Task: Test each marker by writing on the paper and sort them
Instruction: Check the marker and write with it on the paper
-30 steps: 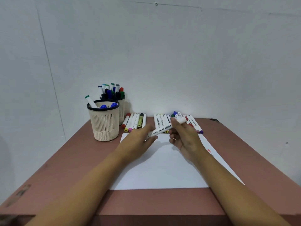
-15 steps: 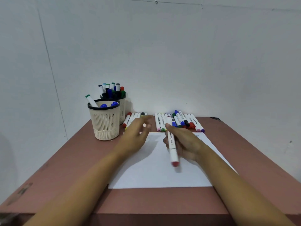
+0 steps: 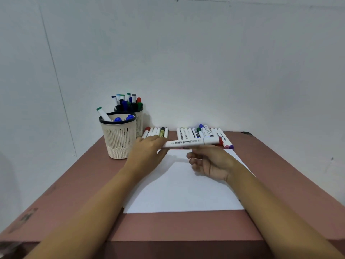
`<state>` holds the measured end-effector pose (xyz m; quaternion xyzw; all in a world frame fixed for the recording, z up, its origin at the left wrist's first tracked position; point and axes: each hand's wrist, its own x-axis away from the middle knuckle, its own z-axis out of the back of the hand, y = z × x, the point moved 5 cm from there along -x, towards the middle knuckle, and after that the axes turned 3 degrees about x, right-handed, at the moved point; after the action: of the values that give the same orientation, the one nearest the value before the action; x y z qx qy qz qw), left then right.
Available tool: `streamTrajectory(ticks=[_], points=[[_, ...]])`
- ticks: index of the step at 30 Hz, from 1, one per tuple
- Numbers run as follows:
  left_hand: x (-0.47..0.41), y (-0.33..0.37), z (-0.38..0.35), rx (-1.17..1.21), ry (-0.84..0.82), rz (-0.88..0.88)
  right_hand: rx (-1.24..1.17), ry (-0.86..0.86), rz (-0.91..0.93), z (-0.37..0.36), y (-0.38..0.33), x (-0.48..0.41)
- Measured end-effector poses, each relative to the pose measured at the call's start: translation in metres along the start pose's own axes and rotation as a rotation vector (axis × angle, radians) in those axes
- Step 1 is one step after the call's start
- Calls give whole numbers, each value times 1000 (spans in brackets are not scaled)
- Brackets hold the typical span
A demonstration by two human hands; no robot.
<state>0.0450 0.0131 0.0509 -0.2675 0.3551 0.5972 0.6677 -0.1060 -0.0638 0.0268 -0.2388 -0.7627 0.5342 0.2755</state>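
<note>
– What changes above the paper [image 3: 183,191]?
– The red-capped marker [image 3: 192,143] now lies crosswise; before, it pointed to the person. The left hand [image 3: 147,154] pinches its plain end and the right hand [image 3: 212,162] grips near the cap. Uncapping comes next, I think.
– Obstacles?
– Two mesh cups [image 3: 119,137] stand left, and marker rows [image 3: 186,134] lie behind. Nothing blocks.

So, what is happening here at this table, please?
A person holds one red-capped marker level above the far edge of the paper. The left hand grips its plain end and the right hand holds it nearer the cap, which is on. Other markers lie in a left row and a right row by the wall, and the front cup and rear cup hold more.
</note>
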Motion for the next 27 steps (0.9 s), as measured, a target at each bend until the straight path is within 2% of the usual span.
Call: streamTrajectory(ticks=[4,6,9,13,16,20,27], points=[[1,2,-4,-48,-41,-5,36,14,172,-7,-1,-4],[2,9,-9,37,-145,14,78,106,248,-5,-3,-7],[3,14,-18,274,-309,180,141,175,326,-2,-5,-8],[2,19,-29,381,-396,276,255,235,374,-2,-5,-11],[3,16,-31,414,-389,324,260,231,407,-3,-5,-13],[2,21,-26,504,-301,312,196,183,417,-2,-6,-13],[2,22,-23,630,-210,406,154,143,460,-5,-7,-13]])
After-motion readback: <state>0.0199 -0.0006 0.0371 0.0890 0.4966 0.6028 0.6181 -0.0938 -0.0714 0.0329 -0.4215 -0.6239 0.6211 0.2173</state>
